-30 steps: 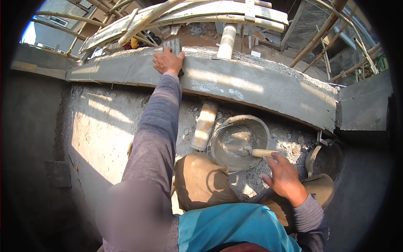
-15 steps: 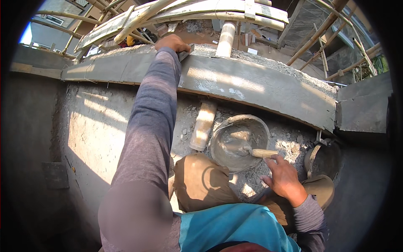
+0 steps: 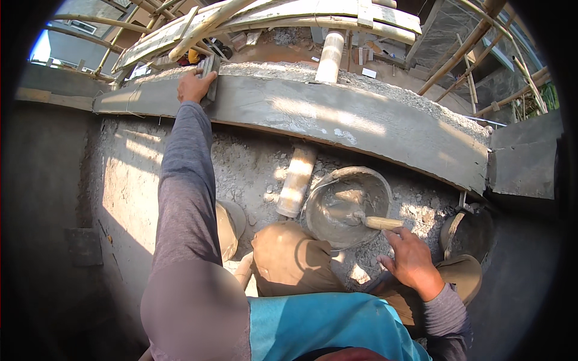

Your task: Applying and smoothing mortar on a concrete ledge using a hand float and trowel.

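With my left arm stretched forward, my left hand (image 3: 194, 87) is closed on a flat plastering float (image 3: 211, 78). The float lies against the upper part of a smooth grey cement-faced ledge (image 3: 277, 111). At the lower right my right hand (image 3: 414, 265) has thumb and fingers apart, its fingertips beside or just touching the wooden handle (image 3: 384, 223) of a tool, likely a trowel. The tool's head rests in wet grey mortar, so its shape is mostly hidden. That mortar fills part of a round bucket (image 3: 385, 186) in front of my knees.
A second dark bucket (image 3: 453, 231) stands at the right. A pale pipe (image 3: 297, 180) slants below the ledge, and another pipe (image 3: 330, 55) rises behind it. Bamboo poles and planks (image 3: 271, 23) cross beyond the ledge. Rubble (image 3: 415, 207) lies around the buckets.
My left hand has slid the float leftward along the ledge, and the left arm has swung with it. My right hand stays by the wooden handle.
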### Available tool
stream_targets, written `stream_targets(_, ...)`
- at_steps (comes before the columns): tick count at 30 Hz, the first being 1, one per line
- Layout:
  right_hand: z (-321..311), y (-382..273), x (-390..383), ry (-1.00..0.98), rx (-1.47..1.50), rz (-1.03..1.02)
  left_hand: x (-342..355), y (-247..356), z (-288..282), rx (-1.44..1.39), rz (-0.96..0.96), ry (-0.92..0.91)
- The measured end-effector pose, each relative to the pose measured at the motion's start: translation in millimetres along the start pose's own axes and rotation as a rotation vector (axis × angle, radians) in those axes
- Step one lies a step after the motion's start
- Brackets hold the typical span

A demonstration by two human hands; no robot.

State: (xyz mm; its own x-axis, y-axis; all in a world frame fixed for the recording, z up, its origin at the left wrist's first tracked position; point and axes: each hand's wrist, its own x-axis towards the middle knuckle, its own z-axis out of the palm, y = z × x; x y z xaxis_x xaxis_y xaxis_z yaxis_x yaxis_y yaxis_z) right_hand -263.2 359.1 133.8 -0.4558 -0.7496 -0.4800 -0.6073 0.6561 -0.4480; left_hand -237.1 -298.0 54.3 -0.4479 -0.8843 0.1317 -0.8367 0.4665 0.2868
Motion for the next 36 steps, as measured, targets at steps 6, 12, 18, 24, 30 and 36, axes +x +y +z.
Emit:
stream_targets(6,2,-2,6,-0.066,-0.01,0.013,-75,44,27,-0.131,0.186,0.101)
stream_targets(12,3,-5,10,-0.025,-0.012,-0.021,-211,138,35,-0.46,0.524,-0.134)
stream_targets(18,0,-7,4,0.027,-0.013,-0.057,-164,103,16,-0.101,0.262,0.012)
stream_targets(24,0,-1,-1,0.038,-0.064,-0.017,-96,34,10,0.071,-0.196,0.132)
stream_targets(30,0,-1,5,0.012,-0.063,-0.07,-167,105,33,-0.165,0.111,0.055)
stream_targets(36,2,-2,8,0.012,-0.064,-0.051,-288,205,36,-0.461,0.617,-0.109)
